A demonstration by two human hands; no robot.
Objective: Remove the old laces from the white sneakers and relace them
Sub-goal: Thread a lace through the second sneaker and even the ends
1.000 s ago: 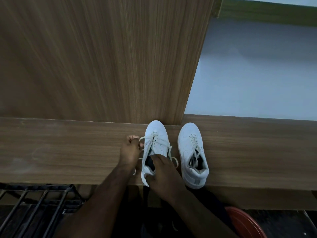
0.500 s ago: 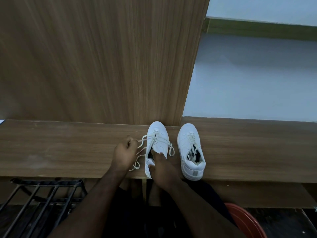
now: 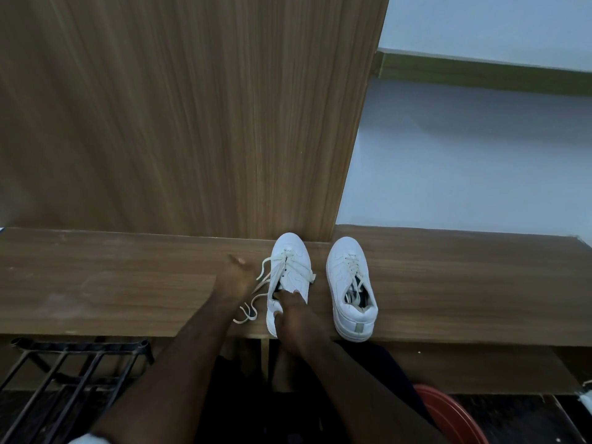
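Observation:
Two white sneakers stand side by side, toes away from me, on a wooden ledge (image 3: 128,283). The left sneaker (image 3: 290,251) has its cream lace (image 3: 266,267) loosened, with loops and a tail hanging off its left side. My right hand (image 3: 298,318) grips this sneaker at the heel opening, fingers inside the collar. My left hand (image 3: 234,280), blurred, is just left of the shoe with lace strands running to it; it seems to pinch them. The right sneaker (image 3: 347,264) is still laced and untouched.
A tall wooden panel (image 3: 192,123) rises right behind the shoes' toes. Pale floor (image 3: 464,171) lies beyond the ledge on the right. A black metal rack (image 3: 70,370) stands below at the left, and a red basin (image 3: 448,415) below at the right.
My left hand has pulled away to the left, drawing more lace out of the left sneaker's eyelets. My right hand keeps its hold on the heel.

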